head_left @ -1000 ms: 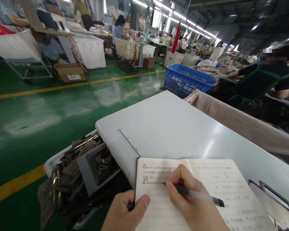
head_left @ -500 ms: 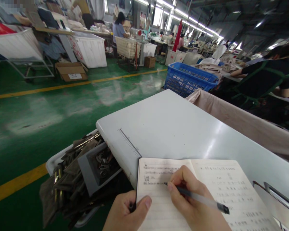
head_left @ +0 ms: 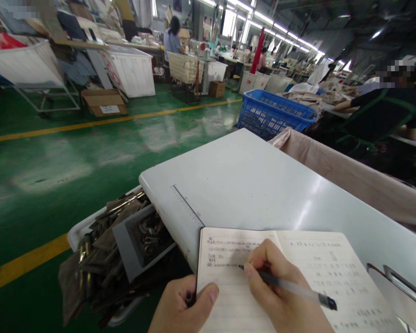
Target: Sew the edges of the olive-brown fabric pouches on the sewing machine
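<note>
An open notebook point(head_left: 229, 296) with lined pages and rows of dark handwriting lies at the near edge of the white table point(head_left: 242, 180). My right hand point(head_left: 280, 286) is closed around a pen point(head_left: 298, 287) with a dark front part and a black end. Its tip is at the end of a handwritten line on the left page. My left hand point(head_left: 187, 303) grips the notebook's left edge, thumb on the page and fingers underneath. A small dark round end, perhaps a pen cap, shows between thumb and fingers; I cannot make it out.
Left of the table, a grey box point(head_left: 135, 245) of metal parts rests on a pile of dark fabric pieces point(head_left: 100, 254) with zippers. A blue crate point(head_left: 277, 113) and a cloth-lined bin point(head_left: 353, 180) stand beyond and right. Co-workers sit at tables around.
The pen tip has shifted slightly to the right along the written line, and my right hand went with it. My left hand stays on the notebook edge.
</note>
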A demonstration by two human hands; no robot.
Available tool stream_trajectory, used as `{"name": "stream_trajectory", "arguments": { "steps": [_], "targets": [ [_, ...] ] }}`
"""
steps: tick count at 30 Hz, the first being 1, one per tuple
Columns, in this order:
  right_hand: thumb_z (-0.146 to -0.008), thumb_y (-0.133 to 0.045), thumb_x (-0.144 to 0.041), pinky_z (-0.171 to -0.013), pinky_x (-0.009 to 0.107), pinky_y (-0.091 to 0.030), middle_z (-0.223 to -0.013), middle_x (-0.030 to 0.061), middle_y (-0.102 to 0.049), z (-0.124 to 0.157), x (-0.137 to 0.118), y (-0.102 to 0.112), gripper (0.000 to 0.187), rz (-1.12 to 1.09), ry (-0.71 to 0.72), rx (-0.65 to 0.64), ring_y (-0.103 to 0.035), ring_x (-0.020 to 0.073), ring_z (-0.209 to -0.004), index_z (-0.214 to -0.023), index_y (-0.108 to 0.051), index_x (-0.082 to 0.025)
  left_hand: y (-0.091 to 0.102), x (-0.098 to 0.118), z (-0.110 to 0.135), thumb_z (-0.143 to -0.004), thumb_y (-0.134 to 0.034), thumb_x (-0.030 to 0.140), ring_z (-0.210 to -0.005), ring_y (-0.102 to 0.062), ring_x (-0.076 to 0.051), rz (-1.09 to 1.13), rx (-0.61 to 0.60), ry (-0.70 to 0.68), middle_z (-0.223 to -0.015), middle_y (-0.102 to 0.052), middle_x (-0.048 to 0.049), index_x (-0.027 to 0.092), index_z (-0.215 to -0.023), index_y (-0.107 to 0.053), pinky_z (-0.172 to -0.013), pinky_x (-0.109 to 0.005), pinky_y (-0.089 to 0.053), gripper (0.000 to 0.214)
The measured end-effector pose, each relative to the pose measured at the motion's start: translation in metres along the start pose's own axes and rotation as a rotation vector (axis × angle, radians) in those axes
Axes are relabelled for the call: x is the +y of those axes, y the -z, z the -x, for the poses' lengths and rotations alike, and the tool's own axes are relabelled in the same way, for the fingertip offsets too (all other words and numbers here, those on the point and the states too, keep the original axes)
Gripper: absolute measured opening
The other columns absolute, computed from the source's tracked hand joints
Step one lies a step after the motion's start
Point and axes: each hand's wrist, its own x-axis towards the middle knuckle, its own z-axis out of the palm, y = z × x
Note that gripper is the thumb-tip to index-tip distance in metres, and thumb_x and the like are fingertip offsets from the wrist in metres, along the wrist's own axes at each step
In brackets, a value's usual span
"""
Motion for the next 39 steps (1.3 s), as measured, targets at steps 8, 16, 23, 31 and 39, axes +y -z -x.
{"name": "stream_trajectory", "arguments": {
  "steps": [8, 16, 23, 31, 39],
  "targets": [
    [-0.095, -0.049, -0.041, -0.056, 0.028, -0.042, -0.070, -0.0022, -0.055, 0.000, 0.000, 0.000, 0.023, 0.036, 0.035, 0.014, -0.053, 0.0153, -0.061, -0.079, -0.043, -0.025, 0.000, 0.001, -0.001, -0.068, -0.063, 0.080, -0.066, -0.052, -0.019, 0.012, -0.026, -0.004, -0.069, -0.061, -0.0072, 0.010, -0.076, -0.070, -0.053, -0.024, -0.038, 0.071],
    [-0.095, -0.048, -0.042, -0.053, 0.027, -0.041, -0.072, -0.0005, -0.058, 0.001, 0.000, -0.001, 0.024, -0.067, 0.008, 0.087, -0.055, 0.0161, -0.064, -0.079, -0.044, -0.025, 0.000, 0.003, 0.001, -0.068, -0.064, 0.078, -0.064, -0.053, -0.019, 0.006, 0.009, 0.007, -0.066, -0.060, -0.0060, 0.011, -0.072, -0.067, -0.054, -0.025, -0.041, 0.067],
    [-0.094, -0.050, -0.043, -0.053, 0.026, -0.042, -0.073, -0.0004, -0.060, 0.001, -0.002, -0.002, 0.026, -0.100, 0.012, 0.129, -0.056, 0.0155, -0.064, -0.077, -0.043, -0.025, -0.002, 0.011, 0.004, -0.070, -0.070, 0.068, -0.061, -0.053, -0.019, 0.040, 0.041, -0.022, -0.058, -0.057, -0.0038, 0.012, -0.065, -0.069, -0.054, -0.025, -0.043, 0.056],
    [-0.094, -0.050, -0.043, -0.050, 0.024, -0.040, -0.068, -0.0019, -0.057, 0.000, -0.001, -0.001, 0.027, -0.069, 0.027, 0.101, -0.052, 0.0140, -0.058, -0.076, -0.045, -0.024, -0.003, 0.010, 0.004, -0.071, -0.069, 0.067, -0.061, -0.054, -0.019, 0.033, 0.050, -0.033, -0.056, -0.055, -0.0032, 0.013, -0.062, -0.067, -0.052, -0.024, -0.043, 0.055],
    [-0.095, -0.049, -0.044, -0.052, 0.025, -0.041, -0.071, -0.0010, -0.058, 0.000, -0.001, -0.001, 0.026, -0.063, 0.001, 0.076, -0.054, 0.0151, -0.062, -0.078, -0.044, -0.025, -0.003, 0.014, 0.006, -0.071, -0.071, 0.064, -0.061, -0.055, -0.020, 0.047, 0.059, -0.023, -0.057, -0.058, -0.0038, 0.012, -0.065, -0.069, -0.054, -0.025, -0.046, 0.053]
  ]
}}
